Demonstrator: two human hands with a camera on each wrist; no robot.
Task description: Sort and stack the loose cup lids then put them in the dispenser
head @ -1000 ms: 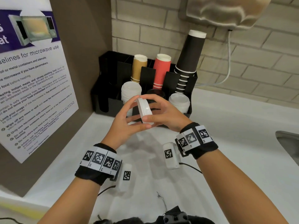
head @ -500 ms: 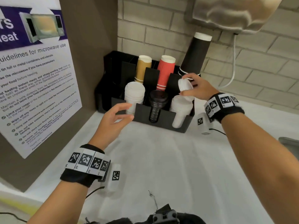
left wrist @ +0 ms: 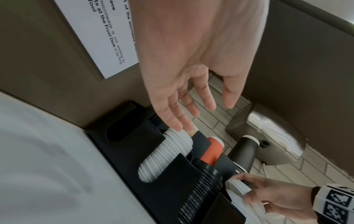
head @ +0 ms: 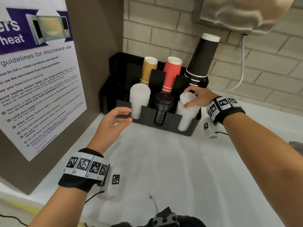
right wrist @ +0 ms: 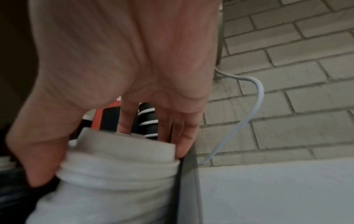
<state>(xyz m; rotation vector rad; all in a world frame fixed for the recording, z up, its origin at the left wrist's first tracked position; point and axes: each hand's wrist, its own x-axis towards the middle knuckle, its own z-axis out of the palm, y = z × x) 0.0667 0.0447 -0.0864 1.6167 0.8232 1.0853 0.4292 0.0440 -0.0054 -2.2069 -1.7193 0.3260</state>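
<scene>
The black dispenser (head: 147, 112) stands at the back against the brick wall. Its front row holds a white lid stack (head: 139, 99) on the left, black lids (head: 164, 110) in the middle and a white lid stack (head: 185, 118) on the right. My right hand (head: 186, 98) grips a small white lid stack (head: 188, 96) by its rim, set tilted on top of the right stack (right wrist: 114, 181); thumb and fingers curl round the top lid (right wrist: 126, 145). My left hand (head: 129, 114) hovers empty before the dispenser's left front, fingers (left wrist: 191, 106) straight and spread.
Tan (head: 148, 69), red (head: 172, 72) and black (head: 203, 58) paper cup stacks fill the dispenser's back row. A brown panel with a microwave poster (head: 37, 82) closes the left side. A wall unit (head: 242, 12) hangs above with a white cable (head: 242, 66). A sink edge (head: 296, 143) shows at right.
My right hand carried the white lids from the middle to the right compartment and lowered them onto that stack. My left hand let go and now hangs open.
</scene>
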